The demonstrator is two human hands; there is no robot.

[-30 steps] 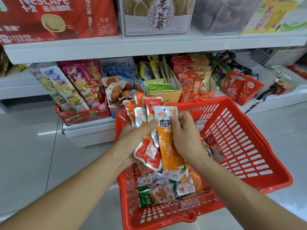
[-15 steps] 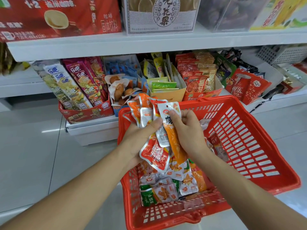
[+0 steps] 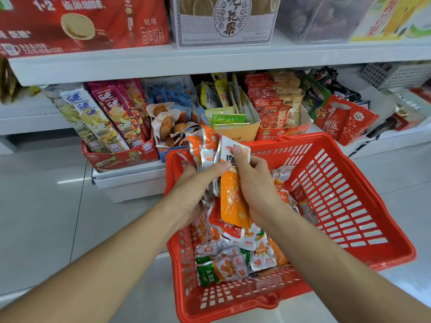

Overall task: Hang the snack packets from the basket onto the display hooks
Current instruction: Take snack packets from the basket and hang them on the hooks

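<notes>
My left hand (image 3: 198,190) was closed round a fanned bunch of packets (image 3: 203,148), fingers curled behind them and the thumb lying across the front, its tip touching the orange packet (image 3: 233,201). My right hand (image 3: 258,187) pinched that orange packet near its top, thumb on the printed face and fingers wrapped behind. The packet hung upright between the two hands, right against the bunch. Both hands were held over the left part of the red basket (image 3: 349,157).

Under them a heap of loose packets (image 3: 233,264) lay along the basket's left side, with a few more toward the middle. The right side showed bare plastic grid. Beyond the basket stood a low shelf (image 3: 130,183) carrying cardboard trays of other snacks, a red tray (image 3: 121,158) at the left among them.

As I judged it, the job was in its early part: I was gathering a handful and had not yet hung anything from it. No display hooks were in view, so I could not tell how many packets had already gone up. Most of the work seemed left: carry this handful to the hooks, slip each packet on, then deal with the heap in the basket.
</notes>
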